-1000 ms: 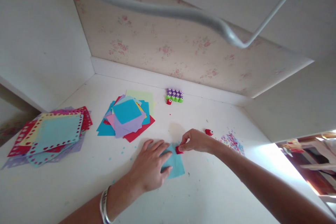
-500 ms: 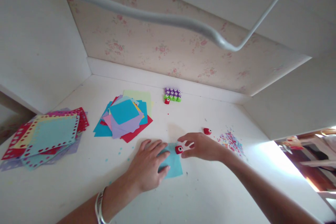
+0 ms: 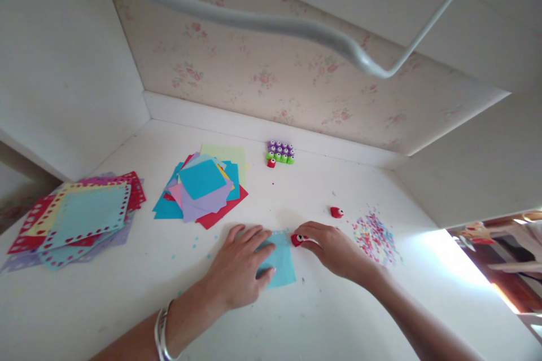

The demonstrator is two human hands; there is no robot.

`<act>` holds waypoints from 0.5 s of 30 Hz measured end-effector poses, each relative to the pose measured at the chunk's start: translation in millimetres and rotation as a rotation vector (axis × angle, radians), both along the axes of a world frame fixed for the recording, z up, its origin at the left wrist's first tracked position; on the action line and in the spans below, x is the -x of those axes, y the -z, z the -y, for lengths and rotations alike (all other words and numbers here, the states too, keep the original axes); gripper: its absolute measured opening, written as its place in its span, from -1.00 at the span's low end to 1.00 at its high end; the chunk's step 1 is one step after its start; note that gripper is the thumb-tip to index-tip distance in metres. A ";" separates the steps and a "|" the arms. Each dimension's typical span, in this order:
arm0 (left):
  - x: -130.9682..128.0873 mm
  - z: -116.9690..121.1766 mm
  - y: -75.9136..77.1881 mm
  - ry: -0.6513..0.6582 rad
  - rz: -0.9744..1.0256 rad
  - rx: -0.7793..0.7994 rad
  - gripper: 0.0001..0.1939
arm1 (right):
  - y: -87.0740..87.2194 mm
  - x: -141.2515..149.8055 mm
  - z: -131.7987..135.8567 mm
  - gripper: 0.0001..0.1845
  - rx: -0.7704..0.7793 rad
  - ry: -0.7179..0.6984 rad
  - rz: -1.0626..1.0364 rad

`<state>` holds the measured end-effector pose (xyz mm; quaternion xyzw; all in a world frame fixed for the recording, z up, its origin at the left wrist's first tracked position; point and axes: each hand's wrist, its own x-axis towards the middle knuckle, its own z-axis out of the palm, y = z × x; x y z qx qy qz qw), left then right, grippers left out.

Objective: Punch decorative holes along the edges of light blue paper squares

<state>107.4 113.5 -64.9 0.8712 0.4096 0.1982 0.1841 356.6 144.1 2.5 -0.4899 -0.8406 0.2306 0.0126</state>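
Note:
My left hand [image 3: 242,262] lies with fingers spread over a light blue sheet of paper [image 3: 283,268], pressing it against the white tabletop. Small punched holes run along the sheet's far edge. At that sheet's upper right corner, the fingers of my right hand [image 3: 332,245] are closed around a small red craft punch [image 3: 297,239] with a white and black round button. Whether the paper sits inside the punch's slot I cannot tell. A second red punch [image 3: 337,212] rests beyond my right hand.
Punched sheets [image 3: 91,211] are piled at the left, beside a stack of plain coloured paper [image 3: 203,179]. Several purple and green punches [image 3: 281,151], with a red one [image 3: 271,163], stand near the back wall. Confetti [image 3: 376,237] lies heaped at right. A white cable [image 3: 254,20] crosses above.
My right hand has closed on the red punch, which has shifted slightly right to the paper's corner. My left hand stays on the sheet.

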 end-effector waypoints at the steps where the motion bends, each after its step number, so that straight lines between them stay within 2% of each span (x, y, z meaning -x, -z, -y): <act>1: 0.0 -0.1 0.0 0.000 0.000 -0.001 -0.66 | 1.3 -4.0 0.7 -0.80 -0.008 0.018 -0.004; 9: 0.1 -0.3 1.0 -0.009 0.013 -0.007 -0.68 | 2.0 -44.9 3.2 -0.72 -0.067 0.114 0.076; 15: -2.0 -0.7 1.7 -0.055 0.010 -0.034 -0.71 | 10.0 -77.3 8.6 -0.69 -0.079 0.162 0.113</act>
